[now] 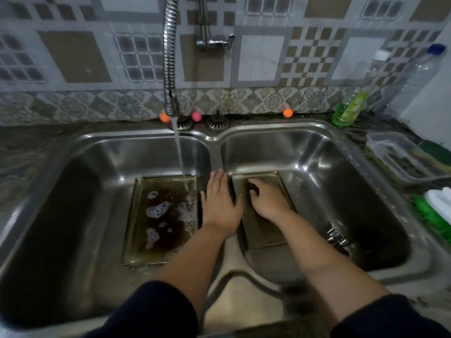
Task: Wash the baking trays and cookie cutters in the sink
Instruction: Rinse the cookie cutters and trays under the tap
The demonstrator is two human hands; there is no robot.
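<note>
While water from the faucet (170, 57) pours onto it, the left baking tray (161, 220) lies flat in the left basin, long axis near-to-far, holding dark, foamy water. The right baking tray (263, 230) lies likewise in the right basin, pale and wet. The left hand (219, 203) rests with straight fingers on the divider (214, 152); the right hand (268, 198) curls its fingers on the right tray.
</note>
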